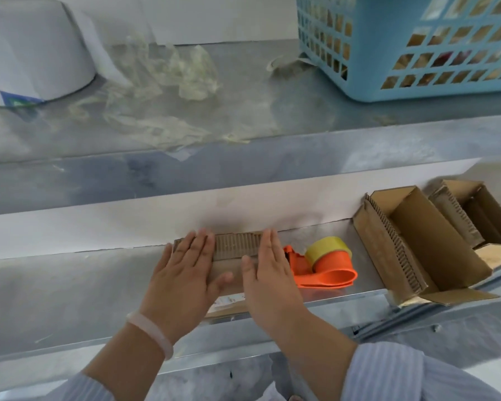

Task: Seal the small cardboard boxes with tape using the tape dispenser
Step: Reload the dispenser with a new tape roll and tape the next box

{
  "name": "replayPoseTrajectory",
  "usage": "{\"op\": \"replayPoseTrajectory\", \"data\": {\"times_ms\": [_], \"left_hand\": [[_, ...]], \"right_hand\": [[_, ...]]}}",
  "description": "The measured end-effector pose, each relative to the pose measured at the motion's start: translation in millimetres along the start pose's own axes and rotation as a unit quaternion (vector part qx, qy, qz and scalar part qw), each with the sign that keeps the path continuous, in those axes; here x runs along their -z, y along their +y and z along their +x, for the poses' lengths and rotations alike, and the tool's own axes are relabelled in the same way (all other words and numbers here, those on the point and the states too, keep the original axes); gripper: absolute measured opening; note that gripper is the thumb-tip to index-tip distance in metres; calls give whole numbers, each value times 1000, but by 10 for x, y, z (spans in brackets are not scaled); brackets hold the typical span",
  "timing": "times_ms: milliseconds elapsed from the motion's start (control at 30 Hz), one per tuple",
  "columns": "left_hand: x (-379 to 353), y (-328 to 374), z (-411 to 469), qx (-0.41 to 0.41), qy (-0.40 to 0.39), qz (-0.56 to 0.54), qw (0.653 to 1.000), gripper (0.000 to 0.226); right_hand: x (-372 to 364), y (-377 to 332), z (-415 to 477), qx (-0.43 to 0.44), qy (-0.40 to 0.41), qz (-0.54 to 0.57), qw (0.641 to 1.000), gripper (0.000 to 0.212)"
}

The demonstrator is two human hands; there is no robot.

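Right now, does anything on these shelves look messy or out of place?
Yes. Crumpled clear scraps, likely used tape, are strewn over the upper shelf, some reaching its front edge. On the lower shelf, an open cardboard box lies tipped at the right, one flap hanging past the edge.

Both forearms [133,360] reach forward from the bottom of the view, bare below the sleeves [388,371], and angle in toward each other. The left grip [185,273] and the right grip [268,282] lie palm down side by side, fingers straight and close together, pointing away from the person. Their thumbs spread inward toward each other, tips near but apart.
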State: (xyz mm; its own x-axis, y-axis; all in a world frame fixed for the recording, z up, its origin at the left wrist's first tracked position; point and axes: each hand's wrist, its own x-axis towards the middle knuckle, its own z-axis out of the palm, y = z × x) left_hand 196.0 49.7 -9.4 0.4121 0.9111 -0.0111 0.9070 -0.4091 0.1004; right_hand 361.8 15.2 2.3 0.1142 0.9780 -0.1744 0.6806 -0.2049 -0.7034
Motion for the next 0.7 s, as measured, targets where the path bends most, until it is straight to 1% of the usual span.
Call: {"op": "replayPoseTrajectory", "data": {"times_ms": [33, 100, 167, 200, 300, 333, 367, 433, 500, 567, 600, 667, 700], "left_hand": [[-12, -24, -34, 40, 4, -27, 999, 86], [6, -28, -49, 120, 13, -137, 983, 78], [33, 5, -15, 205, 4, -266, 942, 71], [47, 19, 16, 233, 10, -319, 919, 71], [72, 63, 84, 290, 55, -414, 861, 75], [82, 76, 103, 299, 63, -433, 848, 77], [69, 76, 118, 302, 72, -445, 840, 79], [20, 64, 134, 305, 86, -456, 831, 78], [-20, 58, 132, 302, 94, -464, 827, 71], [-57, 42, 124, 304, 100, -481, 816, 62], [-70, 30, 119, 304, 105, -503, 802, 59], [-100, -15, 116, 298, 120, -568, 758, 53], [-116, -38, 106, 292, 126, -592, 741, 51]], "right_hand": [[-1, 17, 22, -12, -6, 17, 1000, 65], [-1, 82, 86, -35, -13, 68, 997, 65], [-7, 130, 136, -66, -8, 123, 990, 67], [-25, 156, 160, -78, -3, 152, 985, 67], [-59, 144, 207, -114, 26, 256, 960, 60], [-67, 122, 227, -124, 34, 273, 953, 55], [-70, 91, 244, -131, 44, 275, 952, 43], [-83, 46, 277, -129, 84, 247, 957, 34], [-90, 40, 286, -126, 110, 213, 963, 26], [-102, 64, 277, -129, 115, 218, 961, 30], [-108, 84, 277, -132, 112, 222, 960, 34], [-81, 85, 273, -132, 107, 233, 958, 38], [-59, 82, 273, -132, 100, 240, 957, 40]]}}
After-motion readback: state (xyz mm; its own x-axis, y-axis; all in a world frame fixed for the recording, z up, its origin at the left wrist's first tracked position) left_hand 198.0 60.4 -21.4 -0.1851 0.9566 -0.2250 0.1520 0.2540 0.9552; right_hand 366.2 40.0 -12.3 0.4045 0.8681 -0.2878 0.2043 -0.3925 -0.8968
